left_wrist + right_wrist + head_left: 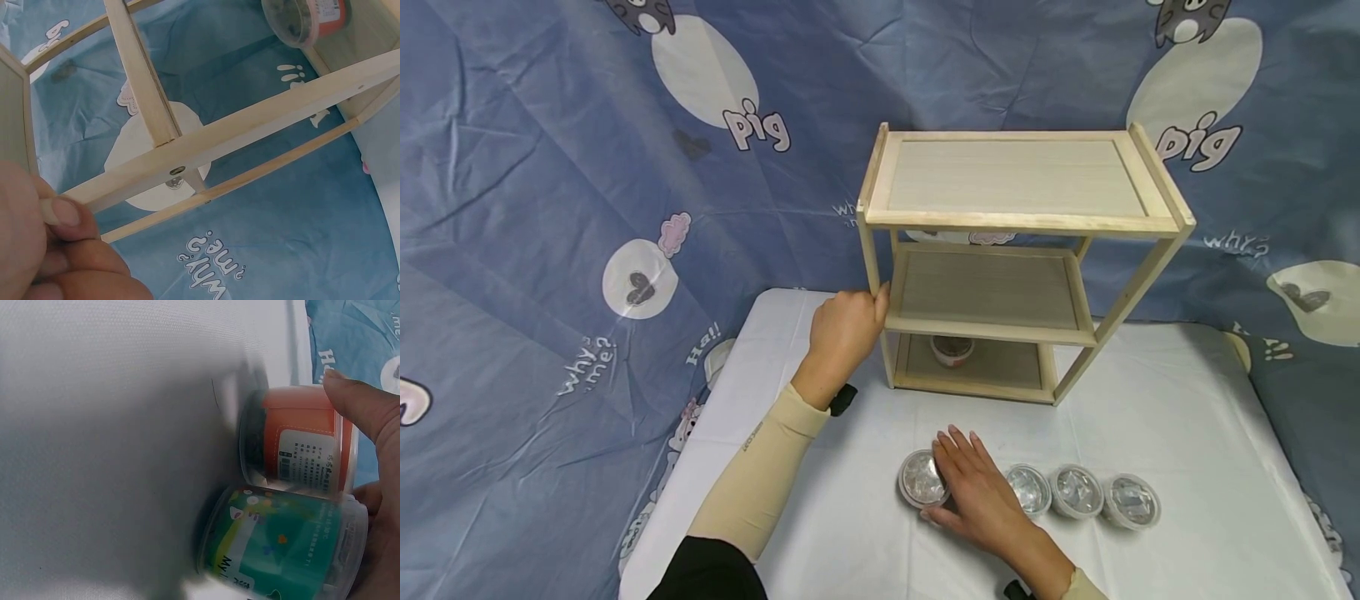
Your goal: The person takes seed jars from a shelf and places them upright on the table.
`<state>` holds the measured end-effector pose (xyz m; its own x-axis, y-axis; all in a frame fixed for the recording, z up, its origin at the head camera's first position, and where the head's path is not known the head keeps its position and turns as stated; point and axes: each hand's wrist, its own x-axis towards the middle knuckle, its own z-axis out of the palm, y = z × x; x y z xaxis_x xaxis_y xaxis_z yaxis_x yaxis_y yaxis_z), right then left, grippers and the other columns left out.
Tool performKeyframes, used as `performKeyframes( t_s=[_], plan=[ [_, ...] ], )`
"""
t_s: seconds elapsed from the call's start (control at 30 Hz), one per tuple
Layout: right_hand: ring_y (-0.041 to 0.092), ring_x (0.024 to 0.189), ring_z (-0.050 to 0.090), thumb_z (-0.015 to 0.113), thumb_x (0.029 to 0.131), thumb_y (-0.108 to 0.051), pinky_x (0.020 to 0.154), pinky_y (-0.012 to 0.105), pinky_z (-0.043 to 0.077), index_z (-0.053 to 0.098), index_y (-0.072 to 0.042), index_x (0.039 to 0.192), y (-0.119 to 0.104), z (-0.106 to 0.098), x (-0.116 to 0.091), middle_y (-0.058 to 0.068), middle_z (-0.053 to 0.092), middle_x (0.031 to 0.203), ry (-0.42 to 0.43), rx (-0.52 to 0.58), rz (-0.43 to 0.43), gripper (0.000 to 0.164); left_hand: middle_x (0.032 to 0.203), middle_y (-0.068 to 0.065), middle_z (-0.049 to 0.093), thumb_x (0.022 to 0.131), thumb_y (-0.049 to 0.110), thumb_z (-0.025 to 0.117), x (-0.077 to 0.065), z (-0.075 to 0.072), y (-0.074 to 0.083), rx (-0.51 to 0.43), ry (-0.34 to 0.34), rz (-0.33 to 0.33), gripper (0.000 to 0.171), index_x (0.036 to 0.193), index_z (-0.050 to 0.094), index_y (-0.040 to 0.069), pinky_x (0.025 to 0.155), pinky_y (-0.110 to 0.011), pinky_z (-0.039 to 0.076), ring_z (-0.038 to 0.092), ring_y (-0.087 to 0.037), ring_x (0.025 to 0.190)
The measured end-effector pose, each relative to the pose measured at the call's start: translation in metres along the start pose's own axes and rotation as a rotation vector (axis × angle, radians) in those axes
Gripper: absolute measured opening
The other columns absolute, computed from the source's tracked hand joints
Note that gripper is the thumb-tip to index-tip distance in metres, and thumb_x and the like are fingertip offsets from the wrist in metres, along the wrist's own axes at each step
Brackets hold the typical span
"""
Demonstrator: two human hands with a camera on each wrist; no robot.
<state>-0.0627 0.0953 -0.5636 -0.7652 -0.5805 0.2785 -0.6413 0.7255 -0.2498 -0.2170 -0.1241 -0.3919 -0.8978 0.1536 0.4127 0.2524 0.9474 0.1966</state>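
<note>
My left hand [848,329] grips the left front post of a small three-tier wooden shelf [1022,223]; in the left wrist view its curled fingers [81,253] lie against the wood. My right hand [973,492] reaches over the white cloth with fingers extended, at the right side of a round clear-lidded tub [919,479]. The right wrist view shows the thumb at the lid edge of an orange-labelled tub [300,444]. Close beside that stands a green-labelled tub [281,544], with fingers partly hidden behind both.
Three more lidded tubs [1077,492] stand in a row right of my right hand. Another tub [952,350] sits on the bottom tier of the shelf. A white-covered table [820,517] lies below, and a blue printed cloth [550,208] hangs behind and at the sides.
</note>
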Motion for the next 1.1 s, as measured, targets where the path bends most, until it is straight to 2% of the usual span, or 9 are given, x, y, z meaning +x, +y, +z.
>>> performKeyframes(
  t_s=[0.17,0.33,0.53,0.77,0.93,1.1],
  plan=[
    [0.035,0.138,0.033,0.073,0.075,-0.059,0.112,0.050,0.019,0.044,0.003,0.140,-0.001,-0.001,-0.001,0.020,0.043,0.145,-0.010,-0.010,-0.020,0.094,0.043,-0.002,0.043,0.104,0.038,0.033,0.000,0.001,-0.001,-0.005,-0.004,-0.003,0.064,0.045,0.043,0.016,0.034,-0.038,0.035,0.045,-0.020,0.036],
    [0.034,0.138,0.033,0.074,0.075,-0.057,0.112,0.052,0.019,0.044,0.002,0.141,0.003,-0.006,0.001,0.019,0.042,0.145,0.018,0.055,-0.005,0.093,0.045,-0.002,0.044,0.104,0.038,0.033,-0.001,0.001,-0.002,-0.010,0.000,-0.009,0.064,0.045,0.043,0.016,0.035,-0.039,0.037,0.046,-0.022,0.038],
    [0.033,0.139,0.032,0.071,0.081,-0.054,0.111,0.054,0.020,0.044,0.001,0.141,0.019,-0.022,0.012,0.018,0.041,0.147,0.070,0.093,0.047,0.086,0.045,-0.003,0.044,0.104,0.038,0.033,-0.001,0.001,-0.002,-0.013,0.001,-0.012,0.064,0.045,0.043,0.015,0.036,-0.040,0.037,0.046,-0.022,0.038],
    [0.032,0.143,0.023,0.064,0.086,-0.057,0.114,0.050,0.013,0.037,0.000,0.146,0.038,-0.039,0.026,0.018,0.033,0.151,0.025,0.105,0.152,0.087,0.044,-0.002,0.043,0.104,0.039,0.032,-0.001,0.002,-0.002,-0.013,-0.007,-0.009,0.065,0.045,0.043,0.015,0.034,-0.037,0.036,0.045,-0.020,0.036],
    [0.036,0.141,0.027,0.063,0.087,-0.055,0.111,0.054,0.018,0.037,0.001,0.145,0.049,-0.042,0.032,0.019,0.035,0.150,0.045,0.147,0.205,0.085,0.043,-0.002,0.043,0.104,0.040,0.032,0.001,0.002,-0.002,-0.002,0.009,-0.001,0.065,0.045,0.044,0.015,0.034,-0.037,0.035,0.044,-0.021,0.036],
    [0.040,0.136,0.033,0.067,0.086,-0.053,0.109,0.057,0.020,0.040,0.004,0.142,0.060,-0.043,0.041,0.024,0.040,0.145,0.088,0.152,0.221,0.085,0.044,-0.002,0.044,0.104,0.039,0.033,0.002,0.002,-0.002,0.006,0.015,0.004,0.064,0.046,0.045,0.015,0.034,-0.038,0.036,0.045,-0.021,0.037]
  ],
)
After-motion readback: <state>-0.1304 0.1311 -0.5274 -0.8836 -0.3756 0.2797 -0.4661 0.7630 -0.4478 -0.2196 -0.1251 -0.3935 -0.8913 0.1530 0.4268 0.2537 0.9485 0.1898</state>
